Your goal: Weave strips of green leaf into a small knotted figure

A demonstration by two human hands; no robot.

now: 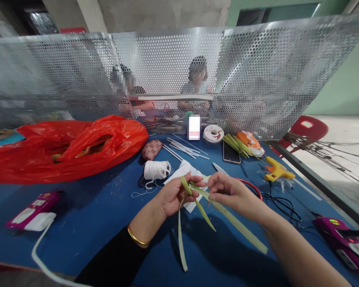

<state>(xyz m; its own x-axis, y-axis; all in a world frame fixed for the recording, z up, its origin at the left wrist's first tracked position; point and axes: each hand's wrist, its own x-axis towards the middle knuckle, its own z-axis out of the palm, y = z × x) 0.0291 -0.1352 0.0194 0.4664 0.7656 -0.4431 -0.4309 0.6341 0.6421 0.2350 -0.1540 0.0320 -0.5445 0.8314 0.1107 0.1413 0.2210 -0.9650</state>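
Observation:
My left hand (pixel 177 195) is closed around folded pale-green leaf strips (pixel 204 215), pinching their crossing point between thumb and fingers. Several loose ends of the strips hang down toward the table. Just to the right, my right hand (pixel 231 193) has its thumb and fingertips together on the wide strip (pixel 242 229) that trails to the lower right. Its inner fingertips are partly hidden. Beneath both hands lies a white paper sheet (pixel 183 167). Scissors with red handles (pixel 253 188) rest behind my right hand, which partly covers them.
Around the blue table (pixel 101 227) are a red plastic bag (pixel 122 133), white string spool (pixel 156 170), checkered pouch (pixel 152 150), glue sticks (pixel 185 148), ribbon roll (pixel 214 134), phone (pixel 231 154), yellow glue gun (pixel 278 169) and purple power strips (pixel 36 209). Behind a perforated metal screen (pixel 167 59) sit people.

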